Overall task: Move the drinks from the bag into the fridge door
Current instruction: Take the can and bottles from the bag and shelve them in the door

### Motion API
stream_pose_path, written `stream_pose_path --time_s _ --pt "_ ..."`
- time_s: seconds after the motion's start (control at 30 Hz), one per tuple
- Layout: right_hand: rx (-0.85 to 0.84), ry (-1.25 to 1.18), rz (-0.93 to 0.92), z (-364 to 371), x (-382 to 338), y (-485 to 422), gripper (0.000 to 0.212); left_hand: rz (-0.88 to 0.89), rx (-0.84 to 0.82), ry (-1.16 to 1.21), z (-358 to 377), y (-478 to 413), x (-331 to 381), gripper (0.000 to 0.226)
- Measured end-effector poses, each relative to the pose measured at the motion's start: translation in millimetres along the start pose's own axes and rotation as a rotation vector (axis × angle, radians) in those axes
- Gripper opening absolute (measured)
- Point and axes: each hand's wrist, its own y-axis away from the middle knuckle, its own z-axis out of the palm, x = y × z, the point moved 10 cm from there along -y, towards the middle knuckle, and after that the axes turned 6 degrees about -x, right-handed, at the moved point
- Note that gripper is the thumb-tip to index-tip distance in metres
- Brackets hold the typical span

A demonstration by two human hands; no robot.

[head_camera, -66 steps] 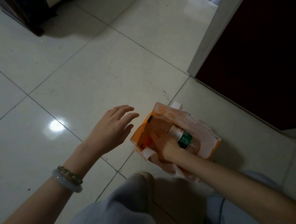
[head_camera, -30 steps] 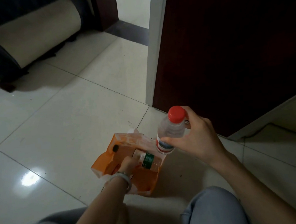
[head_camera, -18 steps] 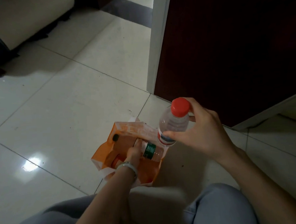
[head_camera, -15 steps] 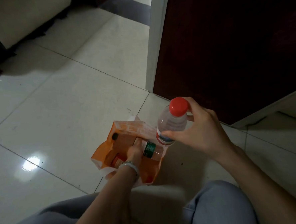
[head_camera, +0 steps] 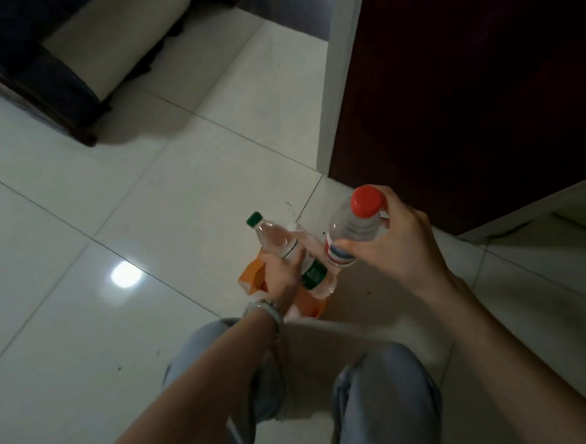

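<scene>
An orange and white bag (head_camera: 252, 275) sits on the tiled floor in front of my knees, mostly hidden by my hands. My left hand (head_camera: 281, 272) grips a clear bottle with a green cap and green label (head_camera: 275, 243), lifted out of the bag and tilted to the upper left. My right hand (head_camera: 399, 246) holds a clear bottle with a red cap (head_camera: 352, 230) just to the right, above the bag. The dark red fridge door (head_camera: 465, 91) rises behind, upper right.
A white door frame edge (head_camera: 338, 81) runs beside the dark red panel. A dark sofa with a pale cushion (head_camera: 68, 53) stands at the upper left. My knees in light jeans (head_camera: 381, 405) fill the bottom. Pale floor tiles (head_camera: 129, 204) spread left.
My left hand has pulled the green-capped bottle up out of the bag. My right hand still holds the red-capped bottle, slightly higher and further right.
</scene>
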Motion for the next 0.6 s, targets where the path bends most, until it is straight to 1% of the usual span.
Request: stream_pose_path --time_s 0.1,0.27,0.4,0.5,0.6 --pt "0.011 -0.024 0.050 -51.7 -55.4 15.6 0.063 0.122 -0.006 -0.129 -26.9 65.4 78.4 0.056" --pt "0.035 -0.019 0.135 -145.8 -139.1 47.1 0.062 0.335 -0.143 -0.341 -51.6 178.9 201.4 0.064" --pt "0.094 0.000 0.153 -221.9 -206.9 77.8 0.060 0.529 -0.274 -0.501 -55.4 276.8 296.3 0.070" --pt "0.149 0.000 0.168 -274.9 -248.2 107.5 0.059 0.700 -0.366 -0.618 -51.6 352.4 350.8 0.071" --pt "0.201 0.007 0.168 -322.9 -277.5 140.2 0.059 0.884 -0.432 -0.717 -43.5 420.3 387.5 0.073"
